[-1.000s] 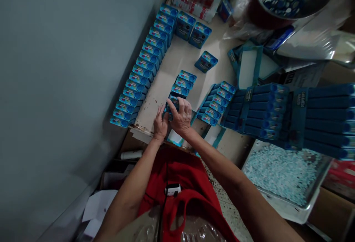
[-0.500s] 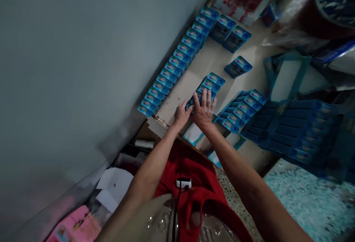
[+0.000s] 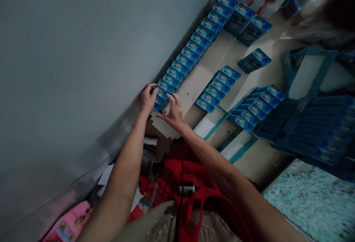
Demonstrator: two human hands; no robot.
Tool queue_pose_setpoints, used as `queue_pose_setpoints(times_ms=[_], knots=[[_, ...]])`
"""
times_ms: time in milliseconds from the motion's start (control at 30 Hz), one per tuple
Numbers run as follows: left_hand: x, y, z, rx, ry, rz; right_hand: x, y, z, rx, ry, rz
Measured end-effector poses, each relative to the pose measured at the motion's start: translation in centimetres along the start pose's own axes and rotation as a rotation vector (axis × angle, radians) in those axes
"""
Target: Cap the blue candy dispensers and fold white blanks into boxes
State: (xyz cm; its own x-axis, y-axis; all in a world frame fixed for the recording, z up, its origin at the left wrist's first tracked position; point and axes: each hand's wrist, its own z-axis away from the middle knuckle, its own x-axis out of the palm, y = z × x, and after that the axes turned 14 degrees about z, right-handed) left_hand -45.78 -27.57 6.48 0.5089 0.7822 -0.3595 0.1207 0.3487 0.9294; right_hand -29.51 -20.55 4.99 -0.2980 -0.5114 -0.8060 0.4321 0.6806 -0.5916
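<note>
A row of small blue boxes (image 3: 190, 54) with bright printed tops stands along the wall, and both my hands are at its near end. My left hand (image 3: 148, 100) is on the wall side, thumb and forefinger bent together at the corner of an end box (image 3: 161, 93). On the other side, my right hand (image 3: 173, 111) has its fingers and thumb spread, fingertips close beside the last boxes; whether they touch is hard to tell. A shorter row of similar boxes (image 3: 217, 89) stands to the right, apart from my hands.
Another short row (image 3: 259, 108) and bundled blue boxes (image 3: 307, 127) lie to the right. Single boxes, one of them a lone box (image 3: 254, 60), stand farther back. A grey wall (image 3: 83, 49) borders the left. Stacked card pieces (image 3: 165, 126) stick out at the table's near edge.
My hands have left the short middle row and moved left to the near end of the wall row. My right hand's fingers are now spread. The camera view has shifted.
</note>
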Motion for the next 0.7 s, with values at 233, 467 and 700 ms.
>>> queue_pose_setpoints(times_ms=[233,467,700], knots=[[-0.4,-1.2,-0.2,0.003,-0.063,0.073,0.7,-4.4,-1.8,0.076,-0.017,0.286],[-0.4,1.4,-0.5,-0.109,-0.122,0.182,-1.4,-5.8,-3.2,0.091,-0.073,0.393],[1.1,10.1,11.0,-0.151,-0.183,0.232,-10.2,-1.2,7.3,-0.125,0.047,0.27]])
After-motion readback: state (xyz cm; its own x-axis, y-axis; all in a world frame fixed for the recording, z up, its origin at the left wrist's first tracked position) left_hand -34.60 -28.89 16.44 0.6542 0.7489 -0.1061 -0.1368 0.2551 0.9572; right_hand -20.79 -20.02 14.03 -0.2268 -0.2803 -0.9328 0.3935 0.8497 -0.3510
